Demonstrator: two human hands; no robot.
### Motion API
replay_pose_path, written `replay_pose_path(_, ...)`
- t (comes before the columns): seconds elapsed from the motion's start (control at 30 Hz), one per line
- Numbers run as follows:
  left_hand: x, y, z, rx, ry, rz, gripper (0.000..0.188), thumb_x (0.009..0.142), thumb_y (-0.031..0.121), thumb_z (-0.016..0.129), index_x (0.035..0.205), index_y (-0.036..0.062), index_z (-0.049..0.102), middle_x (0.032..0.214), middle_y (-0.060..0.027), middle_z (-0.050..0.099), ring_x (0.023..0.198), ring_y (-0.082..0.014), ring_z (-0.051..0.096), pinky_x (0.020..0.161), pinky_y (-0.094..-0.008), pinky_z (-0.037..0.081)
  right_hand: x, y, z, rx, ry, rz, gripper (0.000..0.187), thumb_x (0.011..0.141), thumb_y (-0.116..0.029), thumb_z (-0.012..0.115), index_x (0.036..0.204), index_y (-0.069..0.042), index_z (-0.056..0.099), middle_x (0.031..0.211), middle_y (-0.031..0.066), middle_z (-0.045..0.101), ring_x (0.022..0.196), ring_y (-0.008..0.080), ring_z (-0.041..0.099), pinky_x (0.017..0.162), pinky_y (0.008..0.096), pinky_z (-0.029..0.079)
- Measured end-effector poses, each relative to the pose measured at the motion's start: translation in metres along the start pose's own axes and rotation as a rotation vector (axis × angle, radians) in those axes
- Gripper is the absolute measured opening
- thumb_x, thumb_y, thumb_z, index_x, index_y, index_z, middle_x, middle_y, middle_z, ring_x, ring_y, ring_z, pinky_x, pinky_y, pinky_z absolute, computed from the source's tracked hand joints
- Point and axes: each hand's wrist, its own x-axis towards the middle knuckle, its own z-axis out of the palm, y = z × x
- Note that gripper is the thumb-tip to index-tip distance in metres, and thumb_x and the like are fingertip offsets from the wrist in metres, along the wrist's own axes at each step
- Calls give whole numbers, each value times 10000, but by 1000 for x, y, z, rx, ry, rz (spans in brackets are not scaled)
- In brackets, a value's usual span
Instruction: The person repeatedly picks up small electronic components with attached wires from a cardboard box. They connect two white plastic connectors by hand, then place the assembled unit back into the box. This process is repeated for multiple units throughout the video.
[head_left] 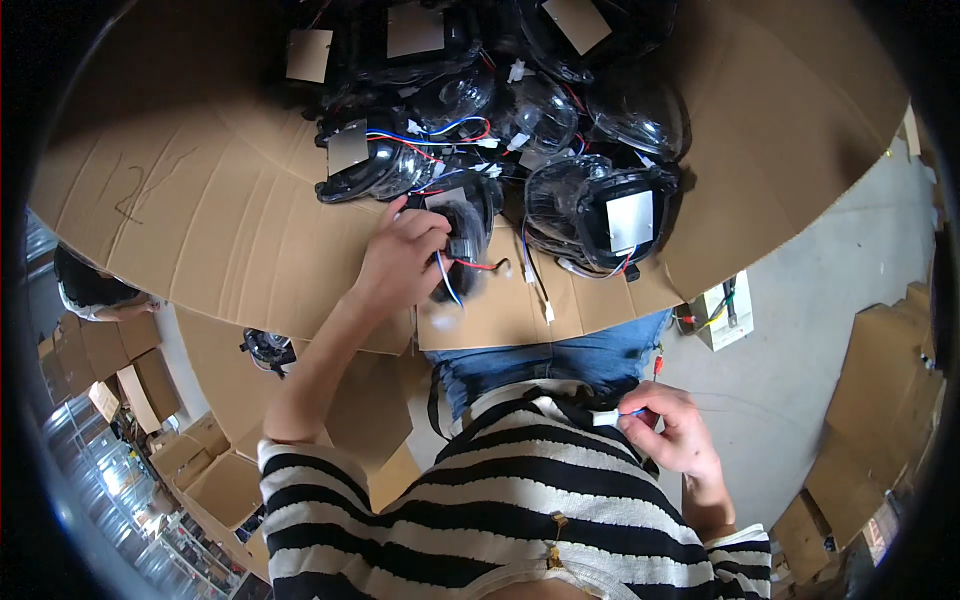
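My left hand [400,258] is closed round the edge of a vehicle lamp [468,218] with a black housing and a clear lens, blurred by motion. Red, white and blue wires hang from that lamp near my fingers. Low on the right, close to my striped shirt, my right hand [668,428] pinches a white plug connector [605,418] with a bit of blue at its back. Beyond my left hand lie several similar lamps [375,165] with loose coloured wires and white connectors. Another lamp [630,220], with a pale square label, rests to the right of my left hand.
The lamps lie on large brown cardboard [180,240] that curves round in front of me. On the floor at right stands a white box [727,312] with coloured leads and clips. Cardboard boxes [215,480] are at lower left; another person [95,285] is at far left.
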Motion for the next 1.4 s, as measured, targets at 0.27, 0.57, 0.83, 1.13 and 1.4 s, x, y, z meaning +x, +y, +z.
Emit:
replay_pose_path(0.27,-10,85,-10,-1290,159,-470,177,852,70,426,978,-15,516,774,-34,530,732,-83,495,682,-229,419,38,-7,13,-65,-46,-208,126,683,-14,602,786,-34,532,647,62,527,577,215,509,515,297,393)
replay_pose_path(0.57,6,99,-28,-1389,8,-588,284,869,71,352,1117,-44,427,756,-71,535,613,-74,430,582,-194,369,50,-16,11,-21,-40,-172,113,676,7,594,761,-32,530,630,59,514,561,200,491,500,292,373)
replay_pose_path(0.83,5,91,-26,-1267,-48,-320,281,805,94,475,1076,39,523,795,-5,483,677,-58,435,623,-189,377,59,-20,5,-20,-33,-191,102,675,4,600,742,-28,530,626,49,507,556,183,490,482,283,367)
replay_pose_path(1.13,9,105,-26,-1052,-158,-326,462,769,-6,513,1202,33,355,941,-97,429,783,-153,491,662,-248,417,61,-25,6,59,11,-181,104,680,1,608,751,-31,539,627,36,504,500,140,433,449,248,333)
replay_pose_path(1.4,11,114,-5,-621,193,-151,453,656,-32,581,1100,21,504,723,-81,510,604,-213,507,534,-304,433,67,-24,19,240,106,-77,96,698,5,602,760,-17,532,639,31,510,496,94,428,439,213,323)
